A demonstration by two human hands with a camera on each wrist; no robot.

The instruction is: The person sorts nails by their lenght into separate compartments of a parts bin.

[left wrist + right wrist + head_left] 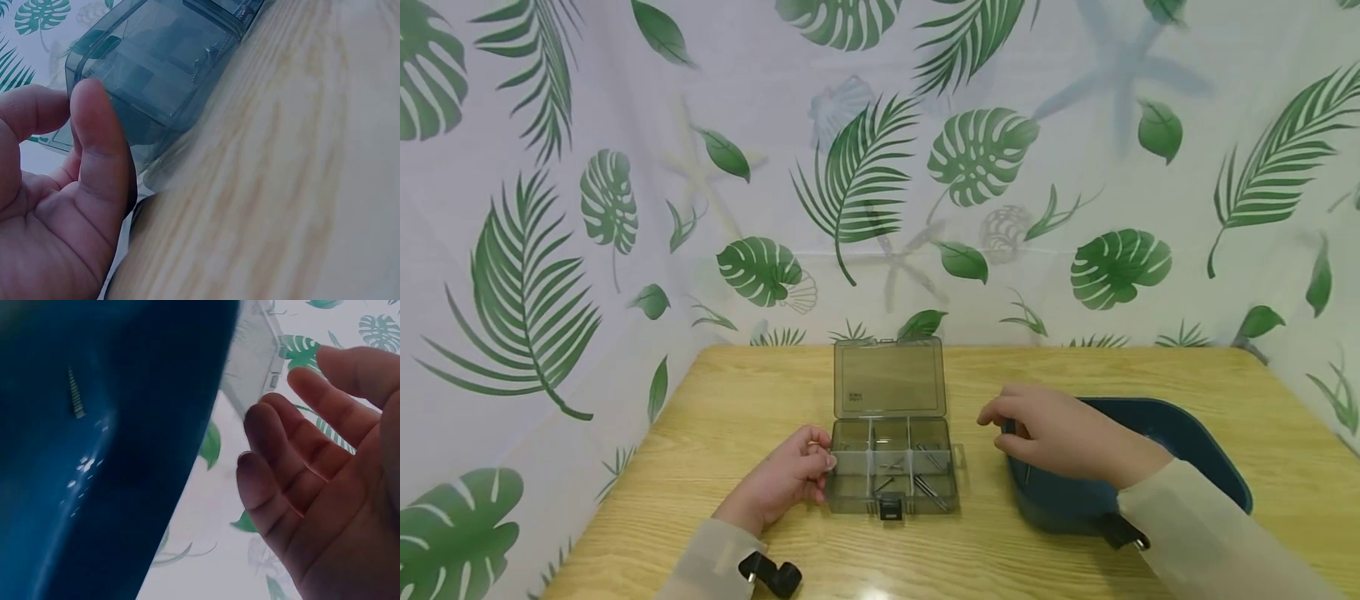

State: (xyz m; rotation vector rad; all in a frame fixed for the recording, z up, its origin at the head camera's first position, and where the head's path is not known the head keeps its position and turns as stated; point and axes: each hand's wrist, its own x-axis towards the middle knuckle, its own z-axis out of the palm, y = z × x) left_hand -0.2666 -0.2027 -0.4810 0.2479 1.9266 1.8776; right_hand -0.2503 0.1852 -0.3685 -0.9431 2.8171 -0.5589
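A translucent grey compartment box (891, 504) sits on the table with its lid (891, 379) raised at the back. Long thin metal screws (930, 492) lie in its right-hand compartments, with smaller metal pieces (886, 483) in the middle ones. My left hand (786, 475) holds the box by its left side, thumb at the wall as the left wrist view shows. Over the left rim of a dark blue bin (1052, 512) hovers my right hand (1060, 429), fingers loosely bent and nothing between them. One ridged screw (75, 394) shows inside the bin in the right wrist view.
The wooden table (715, 408) carries the box at its middle and the bin to the right. A leaf-printed cloth (880, 192) hangs behind and along both sides. Black wrist straps (771, 575) sit on both sleeves.
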